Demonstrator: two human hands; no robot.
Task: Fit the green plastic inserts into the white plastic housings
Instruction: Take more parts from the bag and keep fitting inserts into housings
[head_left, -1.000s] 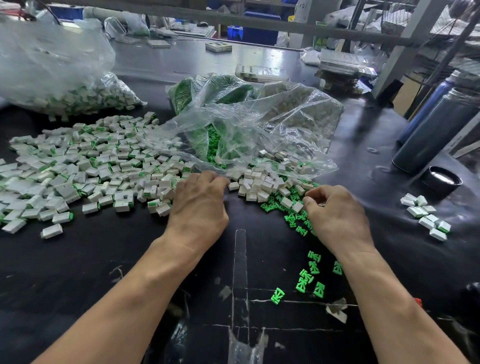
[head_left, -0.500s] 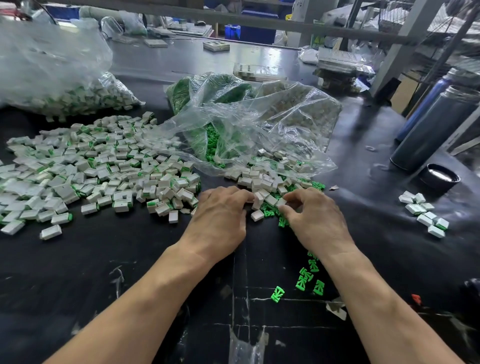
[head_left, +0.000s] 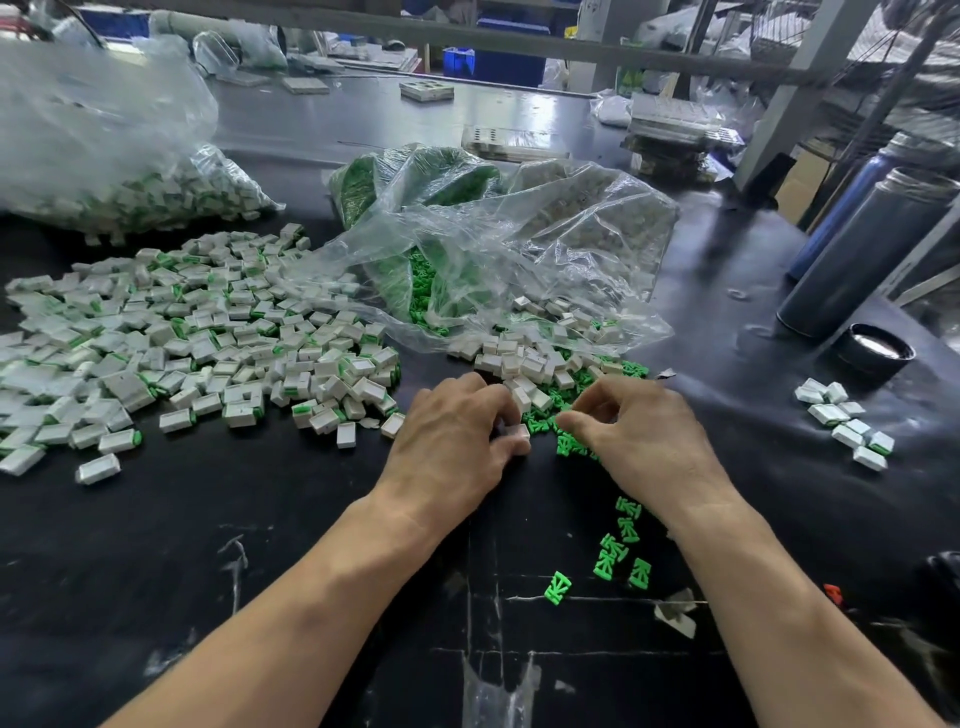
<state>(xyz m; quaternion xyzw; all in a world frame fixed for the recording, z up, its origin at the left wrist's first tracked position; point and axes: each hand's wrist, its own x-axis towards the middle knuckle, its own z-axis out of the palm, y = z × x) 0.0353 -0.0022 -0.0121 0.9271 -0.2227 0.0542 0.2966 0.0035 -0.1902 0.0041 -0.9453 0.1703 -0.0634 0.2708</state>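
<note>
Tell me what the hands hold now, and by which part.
The left hand pinches a white housing by its sides. The right hand pinches something green, seemingly an insert; which part cannot be told.

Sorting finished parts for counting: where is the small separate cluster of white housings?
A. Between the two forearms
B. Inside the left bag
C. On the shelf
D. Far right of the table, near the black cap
D: the small cluster lies on the table's right side, just below the black cap.
</note>
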